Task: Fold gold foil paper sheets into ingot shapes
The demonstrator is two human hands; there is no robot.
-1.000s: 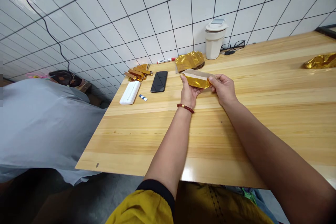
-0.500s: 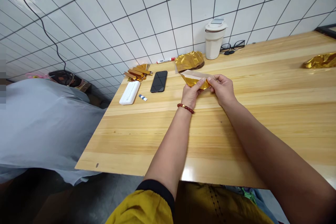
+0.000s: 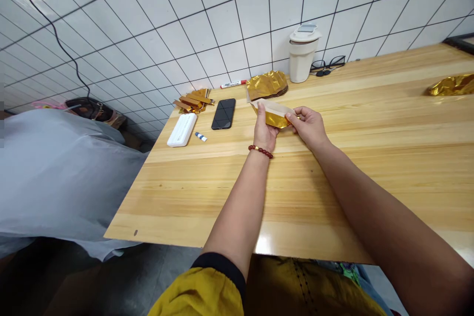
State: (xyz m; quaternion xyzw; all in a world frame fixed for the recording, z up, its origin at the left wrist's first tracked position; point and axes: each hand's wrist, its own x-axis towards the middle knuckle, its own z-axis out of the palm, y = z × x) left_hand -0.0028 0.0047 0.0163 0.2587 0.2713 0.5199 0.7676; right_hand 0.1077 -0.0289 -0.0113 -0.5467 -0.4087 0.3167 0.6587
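Observation:
Both hands hold a partly folded sheet of gold foil paper [image 3: 275,119] above the table, its pale back turned up along the far side. My left hand [image 3: 264,132] supports it from the near left, thumb raised along the left end and the other fingers largely hidden beneath. At the right end, my right hand [image 3: 308,124] pinches the paper between thumb and fingers. Just beyond lies a stack of gold foil sheets [image 3: 267,85]. A red-bead bracelet [image 3: 260,150] circles my left wrist.
On the wooden table [image 3: 207,187] lie a phone [image 3: 223,114], a white box [image 3: 182,130], a small blue-and-white tube [image 3: 201,137], gold strips [image 3: 194,101] and a marker [image 3: 233,84]. A lidded cup [image 3: 303,54] and glasses [image 3: 328,65] stand by the tiled wall. Gold foil [image 3: 452,85] lies far right.
My left thumb has shifted from the middle of the paper to its left end and now points up. My right hand has moved slightly left, still pinching the right end.

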